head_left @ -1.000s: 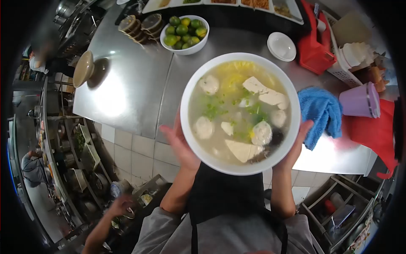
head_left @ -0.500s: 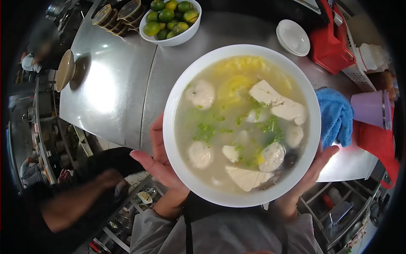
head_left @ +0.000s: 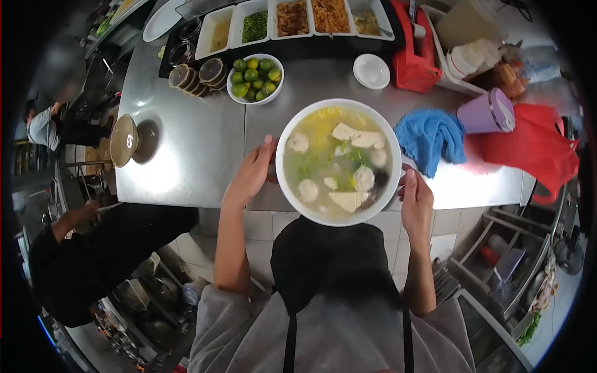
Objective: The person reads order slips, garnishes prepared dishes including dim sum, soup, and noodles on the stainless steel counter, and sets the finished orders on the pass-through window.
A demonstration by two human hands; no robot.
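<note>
A large white bowl (head_left: 339, 221) of cloudy soup is between my hands, over the front edge of the steel table. In it are pale balls (head_left: 308, 190), tofu pieces (head_left: 346, 200), yellow noodle-like strands (head_left: 323, 121) and chopped green herbs. My left hand (head_left: 254, 171) grips the bowl's left side, its fingertips partly hidden by the rim. At the lower right side, my right hand (head_left: 415, 193) holds it with curled fingers and the thumb up. I cannot tell whether the base touches the table.
On the table (head_left: 186, 180) stand a bowl of green citrus (head_left: 256, 79), lidded cups (head_left: 183, 76), a tan bowl (head_left: 124, 140), small white dishes (head_left: 372, 71), a blue cloth (head_left: 429, 140), a purple tumbler (head_left: 482, 113) and a red bag (head_left: 528, 143). Topping trays (head_left: 292, 18) line the back. A co-worker's arm (head_left: 74, 221) is left.
Both hands have carried the soup bowl down and away from my head, toward the table. My view now takes in the topping trays. The co-worker's arm at left has drawn back.
</note>
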